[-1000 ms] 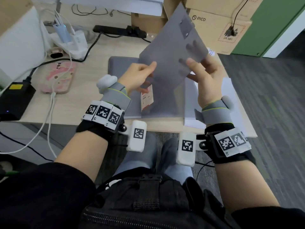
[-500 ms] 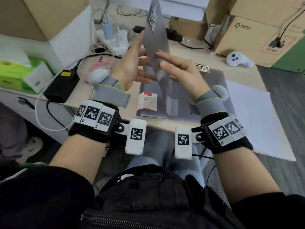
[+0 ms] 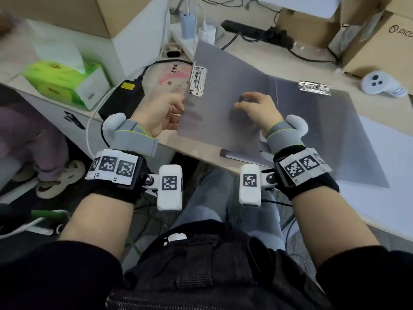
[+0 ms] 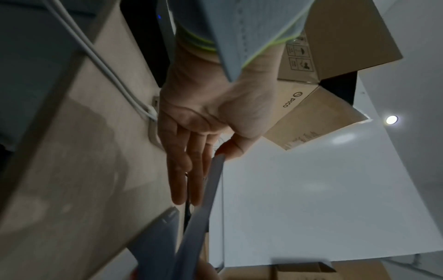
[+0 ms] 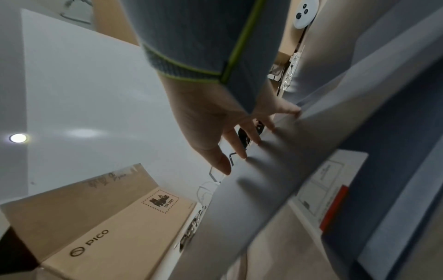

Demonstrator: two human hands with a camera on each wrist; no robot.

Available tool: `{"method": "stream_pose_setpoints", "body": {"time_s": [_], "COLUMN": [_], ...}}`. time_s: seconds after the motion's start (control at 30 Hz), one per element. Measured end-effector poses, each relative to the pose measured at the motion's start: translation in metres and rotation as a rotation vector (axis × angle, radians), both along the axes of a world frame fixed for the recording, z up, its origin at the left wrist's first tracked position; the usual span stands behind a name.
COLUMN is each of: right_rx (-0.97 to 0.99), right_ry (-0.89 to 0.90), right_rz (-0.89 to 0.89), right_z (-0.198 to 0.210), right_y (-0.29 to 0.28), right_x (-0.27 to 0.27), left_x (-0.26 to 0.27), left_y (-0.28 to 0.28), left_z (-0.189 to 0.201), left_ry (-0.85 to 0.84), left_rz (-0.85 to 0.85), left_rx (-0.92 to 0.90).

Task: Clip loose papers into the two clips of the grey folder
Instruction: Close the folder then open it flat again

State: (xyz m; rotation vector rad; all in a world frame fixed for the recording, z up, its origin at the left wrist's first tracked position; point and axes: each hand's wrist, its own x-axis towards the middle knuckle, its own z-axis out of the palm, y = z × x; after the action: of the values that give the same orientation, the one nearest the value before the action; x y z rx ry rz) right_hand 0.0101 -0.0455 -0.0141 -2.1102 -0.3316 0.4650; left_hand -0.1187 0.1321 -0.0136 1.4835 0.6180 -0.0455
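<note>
Swung down from near upright half a second ago to lie open at frame centre: grey folder (image 3: 234, 104), clips (image 3: 197, 80) at left and upper right. Left flap pinched between thumb and straight fingers of left hand (image 3: 161, 114); pressed flat under spread fingertips of right hand (image 3: 257, 108). Still opening; next, lift a clip and slide in loose papers (image 3: 384, 198), lower right. "PICO" readable on box (image 3: 384, 39), upper right

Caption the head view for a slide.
Left hand and right hand spread the open grey plastic folder, its two metal clips empty.
</note>
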Motion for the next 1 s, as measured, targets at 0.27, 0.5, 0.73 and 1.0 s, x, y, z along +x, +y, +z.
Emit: {"method": "stream_pose_setpoints", "body": {"time_s": [0.27, 0.5, 0.73, 1.0], "right_rx": [-0.274, -0.421, -0.453, -0.439], "right_ry": [-0.016, -0.007, 0.053, 0.059], "right_rz": [-0.032, -0.024, 0.023, 0.036], "right_z": [-0.023, -0.034, -0.030, -0.029], "right_y": [-0.001, -0.006, -0.007, -0.010], "right_x": [0.006, 0.003, 0.007, 0.007], "left_x": [0.022, 0.039, 0.036, 0.043], "left_y": [0.010, 0.012, 0.018, 0.018], "left_z": [-0.026, -0.046, -0.052, -0.051], "left_ry": [0.104, 0.048, 0.033, 0.079], "left_rz": [0.013, 0.130, 0.066, 0.151], "left_rx": [0.022, -0.051, -0.179, -0.116]}}
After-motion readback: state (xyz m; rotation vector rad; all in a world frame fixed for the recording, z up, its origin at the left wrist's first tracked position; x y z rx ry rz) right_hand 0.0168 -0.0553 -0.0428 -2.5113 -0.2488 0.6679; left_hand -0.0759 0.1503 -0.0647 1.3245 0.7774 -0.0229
